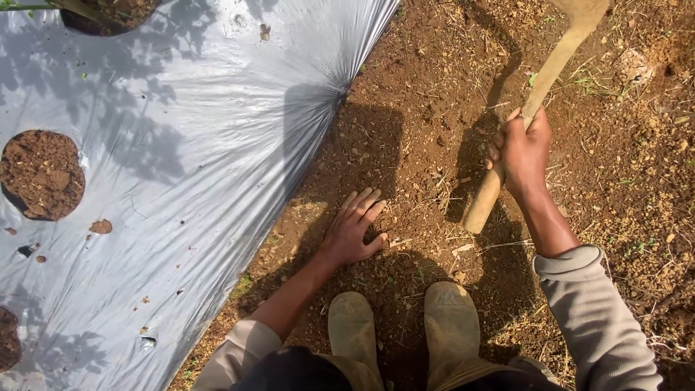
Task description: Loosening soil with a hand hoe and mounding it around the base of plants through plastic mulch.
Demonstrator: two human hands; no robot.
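The right hand (523,148) grips a wooden handle (517,134), steadying the tool upright. The left hand (353,228) lies flat, fingers spread, bracing on soil (427,108) just beside the plastic sheet (203,145).

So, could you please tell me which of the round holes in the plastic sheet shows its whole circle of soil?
The hole at mid-left of the sheet: its full circle shows, while the top hole and bottom-left hole are cut off by the picture's edge.

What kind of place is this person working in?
Most likely a farm field: a silver plastic mulch sheet with soil-filled planting holes, bare tilled soil, and the right hand gripping a wooden tool handle.
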